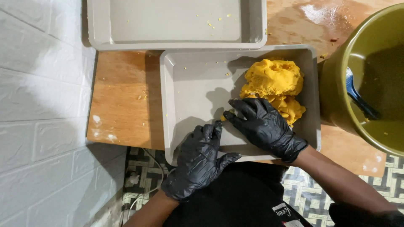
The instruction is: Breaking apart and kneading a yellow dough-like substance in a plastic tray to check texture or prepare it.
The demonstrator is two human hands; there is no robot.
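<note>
1. Wooden tabletop (122, 105) carries everything seen from the head view.
2. Olive-green bucket (336, 88) stands at 3 o'clock, a blue-handled utensil (357, 96) inside it.
3. Two grey baking trays: an empty tray (176, 25) at 12 o'clock, a nearer tray (193, 88) at centre.
4. Yellow dough (273, 86) lies in the nearer tray's right half.
5. Right hand (265, 126), black-gloved, fingers loosely curled, touches the dough's lower left edge, at 7 o'clock of the lump.
6. Left hand (200, 162), gloved, open, rests on the tray's near rim, apart from the dough.
</note>
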